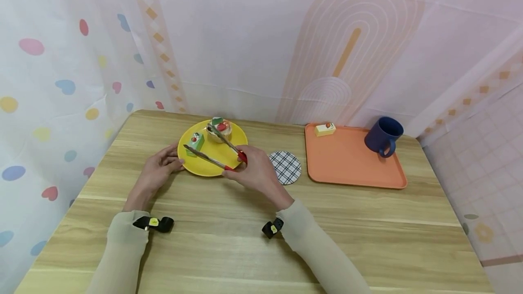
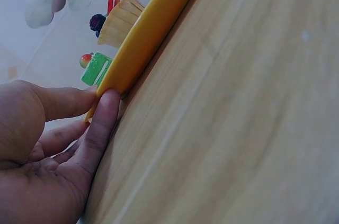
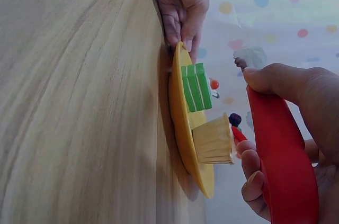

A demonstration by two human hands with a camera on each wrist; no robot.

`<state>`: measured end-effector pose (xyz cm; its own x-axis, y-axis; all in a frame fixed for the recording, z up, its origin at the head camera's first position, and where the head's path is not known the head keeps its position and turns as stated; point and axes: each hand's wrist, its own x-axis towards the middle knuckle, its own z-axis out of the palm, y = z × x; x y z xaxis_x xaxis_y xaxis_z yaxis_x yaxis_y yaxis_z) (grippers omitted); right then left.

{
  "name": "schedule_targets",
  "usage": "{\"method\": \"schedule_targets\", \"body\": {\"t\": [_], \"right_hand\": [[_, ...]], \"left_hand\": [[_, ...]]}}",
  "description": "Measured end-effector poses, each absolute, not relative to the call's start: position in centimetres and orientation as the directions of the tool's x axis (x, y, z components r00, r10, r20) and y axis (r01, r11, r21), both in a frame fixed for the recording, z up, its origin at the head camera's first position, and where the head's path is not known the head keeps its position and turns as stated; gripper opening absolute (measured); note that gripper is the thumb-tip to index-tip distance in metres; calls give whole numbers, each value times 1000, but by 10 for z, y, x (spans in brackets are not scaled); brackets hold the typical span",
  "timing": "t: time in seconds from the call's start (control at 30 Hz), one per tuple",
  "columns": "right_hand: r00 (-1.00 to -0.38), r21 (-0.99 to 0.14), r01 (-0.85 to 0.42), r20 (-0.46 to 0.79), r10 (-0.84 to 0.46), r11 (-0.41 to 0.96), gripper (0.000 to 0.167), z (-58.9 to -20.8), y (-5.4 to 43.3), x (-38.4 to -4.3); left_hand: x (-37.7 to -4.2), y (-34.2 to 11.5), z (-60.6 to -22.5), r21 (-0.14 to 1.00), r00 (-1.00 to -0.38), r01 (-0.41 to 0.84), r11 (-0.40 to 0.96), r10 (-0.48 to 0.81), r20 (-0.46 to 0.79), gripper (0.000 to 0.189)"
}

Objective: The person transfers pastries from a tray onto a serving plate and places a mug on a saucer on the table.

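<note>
My left hand [image 1: 156, 171] pinches the left rim of a yellow plate [image 1: 214, 157] between thumb and fingers; the left wrist view shows the grip closely. On the plate stand a green cake slice [image 3: 196, 87] topped with a red berry and a cupcake [image 3: 213, 140] in a pale pleated cup with fruit on top. In my right hand [image 1: 261, 172] are metal tongs [image 1: 205, 156] with red handles [image 3: 280, 155]. Their arms are spread above the plate, one tip near the green slice, the other over the cupcake. Nothing is seen held between the tips.
Right of the plate lies a round checked coaster [image 1: 287, 168], partly behind my right hand. Farther right, an orange tray [image 1: 351, 167] holds a small yellow cake slice [image 1: 325, 129] and a dark blue mug [image 1: 382, 135]. Patterned cloth [image 1: 229, 49] hangs behind the wooden table [image 1: 212, 239].
</note>
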<state>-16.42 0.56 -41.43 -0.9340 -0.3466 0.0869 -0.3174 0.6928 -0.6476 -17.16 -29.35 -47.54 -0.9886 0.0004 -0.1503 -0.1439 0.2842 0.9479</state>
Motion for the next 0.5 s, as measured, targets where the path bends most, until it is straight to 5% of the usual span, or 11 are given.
{"method": "schedule_targets", "body": {"t": [0.5], "right_hand": [[-938,-673,-330,154,-311,663,66,-419,28,-159]], "left_hand": [[-172,-293,-474,940,-985,-168,298,-8,-174,66]]}}
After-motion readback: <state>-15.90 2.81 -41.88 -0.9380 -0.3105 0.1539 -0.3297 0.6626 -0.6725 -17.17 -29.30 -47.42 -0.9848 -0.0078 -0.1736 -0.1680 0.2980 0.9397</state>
